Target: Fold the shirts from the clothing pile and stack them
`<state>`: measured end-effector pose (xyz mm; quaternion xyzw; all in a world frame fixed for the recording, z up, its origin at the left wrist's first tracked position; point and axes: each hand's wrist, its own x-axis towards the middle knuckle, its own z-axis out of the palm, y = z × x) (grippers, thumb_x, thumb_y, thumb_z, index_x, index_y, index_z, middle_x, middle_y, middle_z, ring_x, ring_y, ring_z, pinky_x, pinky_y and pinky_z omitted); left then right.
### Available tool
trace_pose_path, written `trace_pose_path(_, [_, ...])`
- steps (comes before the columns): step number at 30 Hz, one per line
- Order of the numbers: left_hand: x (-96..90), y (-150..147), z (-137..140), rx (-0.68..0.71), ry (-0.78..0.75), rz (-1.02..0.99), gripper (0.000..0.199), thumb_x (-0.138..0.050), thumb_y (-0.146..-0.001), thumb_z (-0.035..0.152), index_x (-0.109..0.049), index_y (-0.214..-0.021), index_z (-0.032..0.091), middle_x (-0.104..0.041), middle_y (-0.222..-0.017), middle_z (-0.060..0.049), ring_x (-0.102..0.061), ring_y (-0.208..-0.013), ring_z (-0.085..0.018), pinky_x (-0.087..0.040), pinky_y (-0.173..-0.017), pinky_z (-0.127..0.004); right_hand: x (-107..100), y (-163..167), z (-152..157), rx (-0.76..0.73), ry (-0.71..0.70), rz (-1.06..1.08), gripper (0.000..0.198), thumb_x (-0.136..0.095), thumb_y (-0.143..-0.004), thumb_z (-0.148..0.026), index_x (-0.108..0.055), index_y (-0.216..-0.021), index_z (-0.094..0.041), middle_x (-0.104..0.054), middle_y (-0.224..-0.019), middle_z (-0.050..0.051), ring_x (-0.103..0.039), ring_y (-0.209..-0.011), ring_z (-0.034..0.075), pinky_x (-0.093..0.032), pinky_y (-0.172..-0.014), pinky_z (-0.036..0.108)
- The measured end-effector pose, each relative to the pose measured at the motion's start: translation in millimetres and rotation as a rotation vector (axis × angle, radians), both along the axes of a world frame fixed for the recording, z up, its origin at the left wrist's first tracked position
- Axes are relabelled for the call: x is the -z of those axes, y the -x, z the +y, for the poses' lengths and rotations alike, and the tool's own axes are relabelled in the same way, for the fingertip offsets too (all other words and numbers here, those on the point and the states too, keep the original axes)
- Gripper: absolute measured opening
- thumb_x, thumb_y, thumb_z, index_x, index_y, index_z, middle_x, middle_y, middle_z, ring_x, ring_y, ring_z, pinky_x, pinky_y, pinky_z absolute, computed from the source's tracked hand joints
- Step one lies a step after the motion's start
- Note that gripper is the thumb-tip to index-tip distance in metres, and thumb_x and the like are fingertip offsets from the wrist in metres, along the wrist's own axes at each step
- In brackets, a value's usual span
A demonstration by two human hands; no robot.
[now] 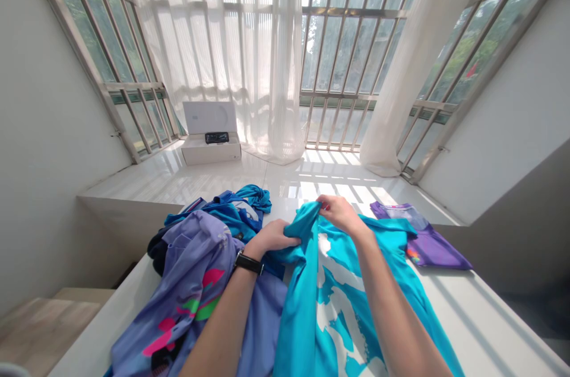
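A turquoise T-shirt point(401, 270) with a large white print lies spread on the white table, its left side lifted and folded over. My left hand point(275, 238), with a black watch point(249, 262) on its wrist, grips the raised sleeve cloth between thumb and fingers. Pinched at the shirt's upper edge, near the collar, is more cloth in my right hand point(339, 212). Close on the left, a lavender garment point(200, 246) with pink and green print lies in a loose heap, partly under my left forearm.
Blue and dark clothes point(236, 211) are heaped at the back left. A folded purple garment point(440, 246) lies on the right of the table point(503, 329). An open white box point(211, 153) holding a black object stands on the sill point(276, 178), before curtains point(285, 98) and barred windows.
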<state>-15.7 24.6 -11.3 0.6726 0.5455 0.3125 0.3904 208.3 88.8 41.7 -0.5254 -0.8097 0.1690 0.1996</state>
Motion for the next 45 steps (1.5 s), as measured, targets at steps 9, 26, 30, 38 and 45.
trace_pose_path(9, [-34.2, -11.6, -14.1, 0.147, 0.046, -0.746, 0.052, -0.083, -0.076, 0.050, -0.070, -0.115, 0.017, -0.075, -0.100, -0.009, -0.071, -0.086, -0.022, -0.056, -0.073, -0.028, 6.6, -22.5, 11.5, 0.014, -0.009, 0.067, 0.022, -0.060, -0.077, -0.015, -0.075, -0.093, -0.019, -0.076, -0.088, 0.005, -0.069, -0.083, 0.021, -0.048, -0.072, 0.026])
trace_pose_path(26, [-27.2, -18.8, -8.4, -0.070, -0.065, -0.973, 0.060, -0.090, -0.068, 0.026, -0.060, -0.120, 0.023, -0.069, -0.093, 0.000, -0.066, -0.079, -0.016, -0.053, -0.069, -0.025, -11.9, -13.8, -8.4, -0.038, 0.171, 0.051, 0.043, -0.072, -0.083, -0.036, -0.062, -0.123, -0.022, -0.073, -0.101, 0.005, -0.068, -0.086, 0.020, -0.051, -0.077, 0.029])
trace_pose_path(30, [-26.5, -22.4, -9.2, 0.039, -0.014, -0.978, 0.065, -0.089, -0.071, 0.033, -0.060, -0.128, 0.023, -0.071, -0.105, -0.005, -0.069, -0.092, -0.020, -0.053, -0.079, -0.028, -20.9, 0.3, -19.1, -0.264, 0.403, 0.217, 0.050, -0.074, -0.082, -0.051, -0.063, -0.121, -0.022, -0.073, -0.105, 0.006, -0.070, -0.085, 0.020, -0.054, -0.072, 0.028])
trace_pose_path(38, [-34.4, -22.5, -13.7, 0.214, 0.018, -0.969, 0.066, -0.069, -0.087, 0.062, -0.060, -0.138, 0.023, -0.064, -0.140, -0.014, -0.056, -0.133, -0.032, -0.046, -0.105, -0.040, -23.8, 21.3, -29.6, -0.390, 0.283, 0.205, 0.024, -0.068, -0.085, -0.045, -0.070, -0.087, -0.021, -0.072, -0.081, -0.001, -0.064, -0.077, 0.018, -0.049, -0.066, 0.025])
trace_pose_path(45, [-28.7, -19.6, -4.5, 0.038, -0.011, -1.069, 0.057, -0.073, -0.086, 0.049, -0.061, -0.134, 0.021, -0.068, -0.130, -0.013, -0.064, -0.121, -0.029, -0.052, -0.096, -0.040, -24.3, 24.0, -27.0, -0.254, 0.092, 0.272, 0.015, -0.058, -0.076, -0.024, -0.065, -0.088, -0.019, -0.068, -0.083, -0.001, -0.062, -0.079, 0.018, -0.048, -0.071, 0.026])
